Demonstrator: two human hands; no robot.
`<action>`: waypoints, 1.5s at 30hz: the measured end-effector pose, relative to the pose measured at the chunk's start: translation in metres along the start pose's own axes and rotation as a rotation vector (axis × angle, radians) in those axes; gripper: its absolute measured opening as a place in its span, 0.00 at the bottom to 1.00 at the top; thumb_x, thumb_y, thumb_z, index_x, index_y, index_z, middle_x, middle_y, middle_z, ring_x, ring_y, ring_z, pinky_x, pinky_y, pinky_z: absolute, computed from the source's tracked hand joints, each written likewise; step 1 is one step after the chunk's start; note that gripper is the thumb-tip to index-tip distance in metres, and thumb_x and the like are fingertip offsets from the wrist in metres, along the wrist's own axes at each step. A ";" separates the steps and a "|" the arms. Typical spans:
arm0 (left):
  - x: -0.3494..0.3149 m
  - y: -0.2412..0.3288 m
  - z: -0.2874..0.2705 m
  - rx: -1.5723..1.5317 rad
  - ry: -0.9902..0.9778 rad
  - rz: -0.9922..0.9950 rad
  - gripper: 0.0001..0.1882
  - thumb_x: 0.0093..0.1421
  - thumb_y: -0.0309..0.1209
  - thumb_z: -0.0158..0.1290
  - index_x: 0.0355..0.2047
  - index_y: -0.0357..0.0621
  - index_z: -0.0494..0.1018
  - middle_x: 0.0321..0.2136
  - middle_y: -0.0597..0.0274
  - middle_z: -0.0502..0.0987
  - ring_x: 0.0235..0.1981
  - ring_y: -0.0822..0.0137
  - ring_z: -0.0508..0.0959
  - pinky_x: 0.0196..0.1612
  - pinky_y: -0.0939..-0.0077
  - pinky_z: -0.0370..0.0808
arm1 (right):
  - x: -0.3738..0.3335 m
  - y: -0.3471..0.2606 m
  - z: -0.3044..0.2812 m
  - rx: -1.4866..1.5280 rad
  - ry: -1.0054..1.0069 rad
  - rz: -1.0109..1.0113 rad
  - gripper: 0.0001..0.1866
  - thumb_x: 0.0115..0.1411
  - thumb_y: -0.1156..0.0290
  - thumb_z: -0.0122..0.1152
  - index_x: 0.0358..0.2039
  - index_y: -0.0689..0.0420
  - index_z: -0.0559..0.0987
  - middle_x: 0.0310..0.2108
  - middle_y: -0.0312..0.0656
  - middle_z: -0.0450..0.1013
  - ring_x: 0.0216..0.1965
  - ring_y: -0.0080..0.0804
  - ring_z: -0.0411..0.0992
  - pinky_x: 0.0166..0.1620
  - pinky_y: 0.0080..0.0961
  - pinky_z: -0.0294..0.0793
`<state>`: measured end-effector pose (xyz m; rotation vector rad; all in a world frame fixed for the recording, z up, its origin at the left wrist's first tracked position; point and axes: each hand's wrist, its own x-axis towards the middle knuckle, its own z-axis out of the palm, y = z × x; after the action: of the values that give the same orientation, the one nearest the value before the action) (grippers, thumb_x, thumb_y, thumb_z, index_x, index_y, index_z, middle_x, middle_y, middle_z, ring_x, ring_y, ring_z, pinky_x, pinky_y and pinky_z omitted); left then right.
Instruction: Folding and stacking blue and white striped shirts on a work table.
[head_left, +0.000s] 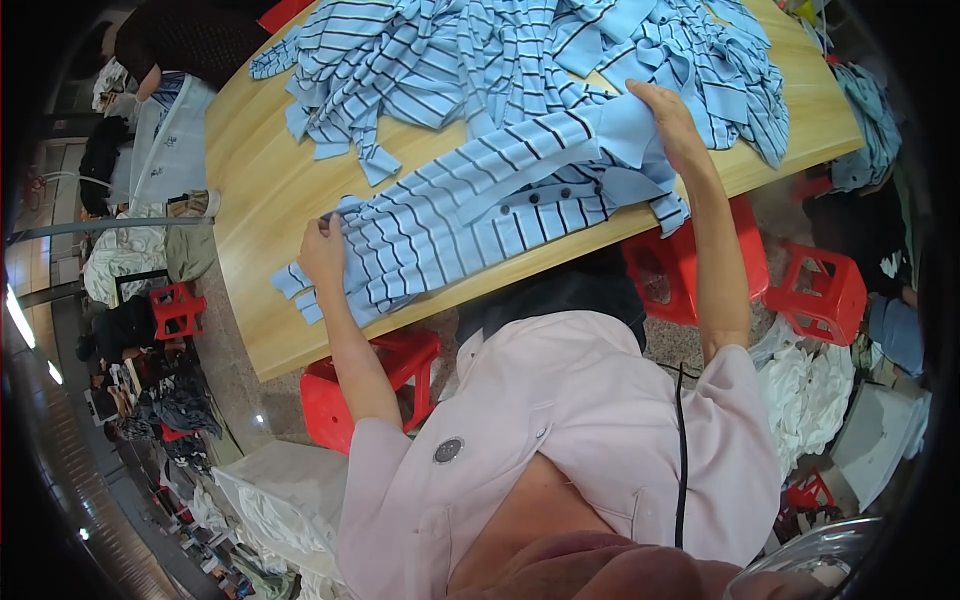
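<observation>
A light blue knit shirt (450,205) with dark and white stripes lies stretched slantwise along the near side of the wooden table. Dark buttons show on its front placket, and its plain blue collar end is at the right. My left hand (322,255) grips the shirt's left end, its fingers curled over the edge. At the other end my right hand (675,130) holds the plain blue part, thumb and fingertips closed on it; the underside of that grip is hidden. Beyond the shirt a heap of similar striped shirts (430,65) covers the far part of the table.
The pale wooden table (250,290) ends just in front of my body. Red plastic stools (820,290) stand beneath and beside it. White bins (290,490) and piles of white cloth (810,400) sit on the floor. Another person's dark sleeve (190,40) shows at the far left.
</observation>
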<state>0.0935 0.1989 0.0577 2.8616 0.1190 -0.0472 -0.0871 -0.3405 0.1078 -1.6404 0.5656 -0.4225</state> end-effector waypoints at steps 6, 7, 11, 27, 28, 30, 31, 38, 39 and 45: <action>0.021 -0.011 0.032 -0.034 0.449 0.474 0.20 0.55 0.34 0.69 0.48 0.48 0.79 0.48 0.59 0.81 0.53 0.50 0.80 0.53 0.50 0.73 | 0.007 -0.028 0.008 -0.074 -0.283 -0.037 0.26 0.77 0.51 0.58 0.32 0.62 0.82 0.26 0.27 0.72 0.28 0.16 0.65 0.33 0.23 0.68; 0.018 -0.003 0.035 -0.017 0.323 0.574 0.18 0.57 0.32 0.67 0.48 0.48 0.80 0.48 0.59 0.81 0.53 0.50 0.80 0.53 0.49 0.72 | 0.016 -0.010 0.002 -0.265 -0.314 -0.123 0.26 0.77 0.52 0.57 0.31 0.64 0.80 0.22 0.30 0.67 0.28 0.17 0.61 0.32 0.27 0.65; 0.022 0.005 0.047 -0.236 0.114 0.497 0.08 0.67 0.35 0.60 0.40 0.46 0.84 0.34 0.52 0.85 0.39 0.41 0.82 0.42 0.55 0.75 | -0.006 -0.016 0.009 -0.468 -0.286 -0.398 0.21 0.73 0.58 0.63 0.33 0.67 0.80 0.22 0.43 0.64 0.28 0.22 0.61 0.31 0.32 0.63; 0.088 -0.099 0.057 -1.029 0.264 -0.084 0.16 0.68 0.42 0.64 0.45 0.42 0.79 0.35 0.58 0.82 0.37 0.58 0.82 0.47 0.59 0.80 | 0.065 0.039 0.027 -0.783 0.136 -0.519 0.21 0.66 0.49 0.71 0.39 0.57 0.85 0.34 0.49 0.81 0.35 0.54 0.78 0.40 0.46 0.76; 0.061 -0.048 0.059 -0.427 0.782 0.227 0.18 0.66 0.41 0.67 0.45 0.41 0.78 0.34 0.59 0.81 0.34 0.61 0.80 0.43 0.63 0.78 | 0.054 0.048 0.016 -0.818 0.260 -0.704 0.20 0.65 0.51 0.73 0.43 0.56 0.84 0.37 0.46 0.80 0.38 0.52 0.78 0.42 0.47 0.76; -0.009 0.002 0.031 -0.747 0.401 0.216 0.23 0.59 0.40 0.74 0.47 0.42 0.78 0.40 0.58 0.81 0.39 0.64 0.80 0.44 0.67 0.76 | 0.017 0.030 0.021 -0.825 0.282 -0.877 0.18 0.62 0.57 0.76 0.44 0.54 0.81 0.44 0.44 0.77 0.45 0.50 0.77 0.45 0.45 0.75; -0.046 0.018 0.021 -0.647 0.233 0.323 0.24 0.57 0.40 0.75 0.47 0.43 0.78 0.42 0.58 0.81 0.42 0.61 0.80 0.48 0.64 0.75 | -0.009 0.023 0.020 -0.805 0.203 -0.849 0.18 0.61 0.58 0.77 0.42 0.55 0.81 0.44 0.44 0.77 0.46 0.49 0.76 0.46 0.45 0.75; -0.133 0.022 0.046 -0.213 0.274 0.779 0.14 0.58 0.20 0.60 0.46 0.42 0.80 0.55 0.54 0.81 0.58 0.49 0.79 0.60 0.55 0.72 | -0.131 0.060 -0.018 -0.888 -0.477 -0.570 0.28 0.48 0.69 0.82 0.51 0.53 0.81 0.68 0.46 0.71 0.66 0.51 0.70 0.60 0.45 0.71; -0.129 0.010 0.048 -0.215 0.266 0.772 0.14 0.58 0.19 0.59 0.45 0.41 0.80 0.54 0.53 0.81 0.58 0.49 0.80 0.59 0.56 0.74 | -0.133 0.070 -0.020 -0.896 -0.494 -0.568 0.28 0.48 0.69 0.82 0.51 0.53 0.81 0.68 0.46 0.71 0.66 0.51 0.70 0.60 0.45 0.71; -0.091 0.006 0.020 -0.293 0.457 0.827 0.12 0.49 0.11 0.56 0.33 0.39 0.76 0.33 0.54 0.82 0.41 0.49 0.82 0.47 0.58 0.76 | -0.135 0.094 -0.027 -0.965 -0.475 -0.860 0.22 0.56 0.74 0.76 0.51 0.54 0.79 0.61 0.43 0.77 0.66 0.44 0.73 0.61 0.45 0.69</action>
<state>0.0026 0.1804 0.0446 2.3622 -0.8775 0.7140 -0.2233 -0.2920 0.0246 -2.7918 -0.4278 -0.3587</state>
